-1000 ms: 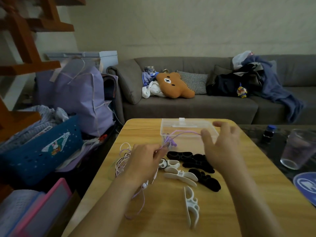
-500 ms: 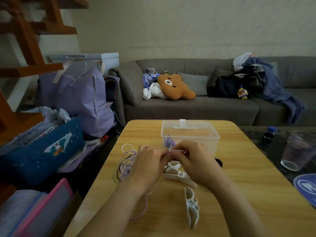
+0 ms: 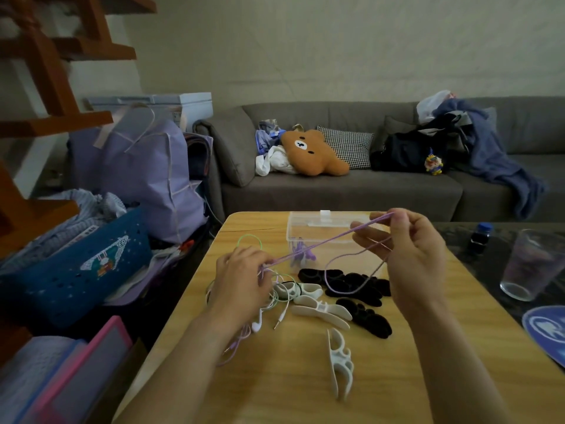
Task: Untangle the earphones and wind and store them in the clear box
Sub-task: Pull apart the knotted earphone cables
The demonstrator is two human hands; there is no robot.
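A white winder lies nearest on the table. The hands, together half a second ago, have drawn apart: the left hand pinches the purple cord above the tangle, and the right hand pinches its raised loop. One strand seems freed. The clear box sits behind.

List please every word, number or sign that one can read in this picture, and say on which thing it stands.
"EP": on the rocket picture on the dark blue basket; any further letters are too blurred to read.
Round blue mat at the table's right edge: a white picture, no letters that can be read.
Small dark bottle: label too small to read.
Clear box, cord winders, earphones: no text visible.
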